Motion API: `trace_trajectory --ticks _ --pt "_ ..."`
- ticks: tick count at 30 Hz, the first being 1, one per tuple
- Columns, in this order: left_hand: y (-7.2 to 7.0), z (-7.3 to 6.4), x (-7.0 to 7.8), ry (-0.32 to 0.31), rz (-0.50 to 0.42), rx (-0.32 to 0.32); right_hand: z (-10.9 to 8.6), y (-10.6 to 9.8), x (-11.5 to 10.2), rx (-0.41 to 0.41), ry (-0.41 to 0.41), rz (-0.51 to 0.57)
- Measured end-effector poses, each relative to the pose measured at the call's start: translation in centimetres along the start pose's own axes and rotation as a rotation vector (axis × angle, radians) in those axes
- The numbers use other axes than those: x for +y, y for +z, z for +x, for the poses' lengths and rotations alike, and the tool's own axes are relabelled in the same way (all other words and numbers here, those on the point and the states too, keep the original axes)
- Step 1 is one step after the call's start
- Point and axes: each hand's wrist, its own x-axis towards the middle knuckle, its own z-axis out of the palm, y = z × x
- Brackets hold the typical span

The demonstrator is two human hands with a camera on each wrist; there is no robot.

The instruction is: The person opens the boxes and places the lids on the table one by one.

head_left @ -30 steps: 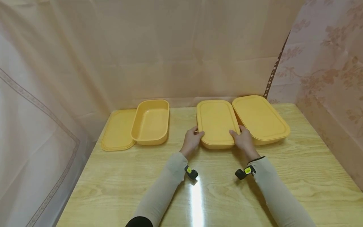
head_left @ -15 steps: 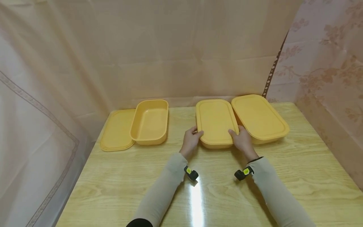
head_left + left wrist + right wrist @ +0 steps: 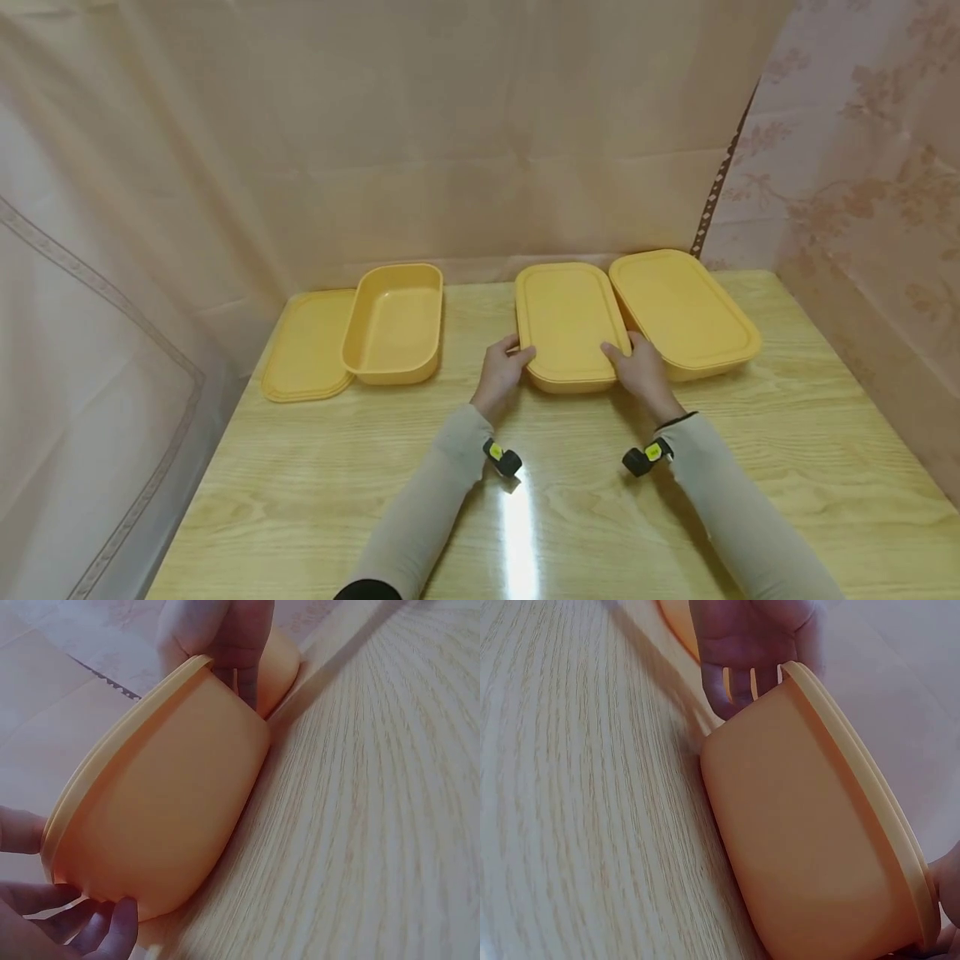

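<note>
A yellow rectangular food container [image 3: 573, 321] with its lid on sits on the table, right of centre in the head view. My left hand [image 3: 504, 373] grips its left side near the front corner, thumb over the lid's edge and fingers against the side wall. On the opposite side my right hand [image 3: 642, 373] holds it likewise, the thumb on top of the lid. The left wrist view shows the container's wall [image 3: 165, 795] low on the wood, with the left fingertips [image 3: 120, 926] touching it. In the right wrist view the lid's rim [image 3: 870, 795] runs along the wall.
A larger lidded yellow container [image 3: 686, 312] stands close on the right, beside my right hand. To the left is an uncovered yellow container [image 3: 393, 321], overlapping a flat yellow lid [image 3: 309, 346]. Curtain cloth [image 3: 480, 142] hangs behind the wooden table [image 3: 585, 517].
Both hands keep the same hold on the lidded container. The whole scene has shifted slightly to the left in the head view; otherwise the things stand as before.
</note>
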Motion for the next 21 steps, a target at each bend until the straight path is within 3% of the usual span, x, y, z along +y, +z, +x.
trace_trajectory --ticks 12,21 --pt "-0.04 -0.58 0.55 -0.005 0.055 0.012 -0.17 -0.15 -0.15 0.007 -0.003 -0.034" --pt "0.41 -0.67 0.85 0.075 0.170 0.071 -0.33 -0.16 -0.18 -0.008 0.015 -0.035"
